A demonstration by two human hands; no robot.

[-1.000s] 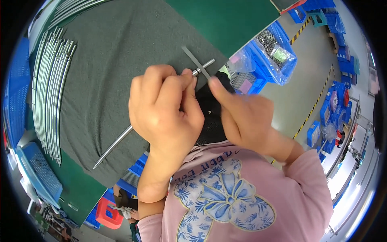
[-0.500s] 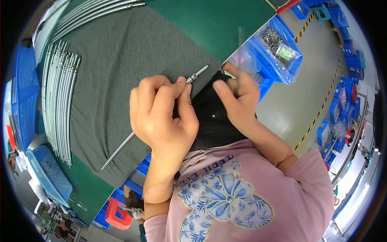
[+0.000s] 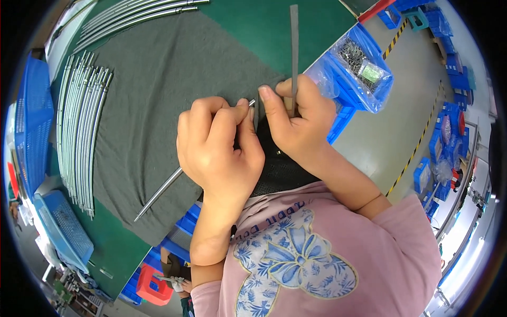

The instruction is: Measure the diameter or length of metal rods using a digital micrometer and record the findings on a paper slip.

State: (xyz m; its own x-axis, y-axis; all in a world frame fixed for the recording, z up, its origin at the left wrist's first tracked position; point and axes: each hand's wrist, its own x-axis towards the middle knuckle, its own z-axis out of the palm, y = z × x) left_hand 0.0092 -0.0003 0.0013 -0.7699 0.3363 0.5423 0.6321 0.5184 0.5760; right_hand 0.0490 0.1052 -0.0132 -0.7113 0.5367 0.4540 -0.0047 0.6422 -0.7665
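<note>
A slim silvery metal rod (image 3: pixel 161 193) runs slantwise through my left hand (image 3: pixel 216 142), whose fingers are pinched around it. Its long lower part reaches down-left over the grey cloth (image 3: pixel 142 95); a short tip pokes out past my thumb and forefinger. To the right, a thin flat grey strip (image 3: pixel 294 47) stands nearly upright in my right hand (image 3: pixel 303 119), gripped in the curled fingers. The right thumb and forefinger are just beside the rod's tip; whether they touch it I cannot tell. What the strip is made of does not show.
Bundled metal rods (image 3: pixel 82 137) lie at the cloth's left, with several more rods (image 3: pixel 137 18) at the back. A blue bin (image 3: pixel 377 95) of small metal parts stands beyond the green table's (image 3: pixel 237 26) right edge. Blue baskets (image 3: pixel 66 227) flank the left side. A co-worker's hand (image 3: pixel 186 285) shows below.
My right hand has moved left toward the rod's tip, bringing the strip along. Less of the rod's stepped end now sticks out of my left hand.
</note>
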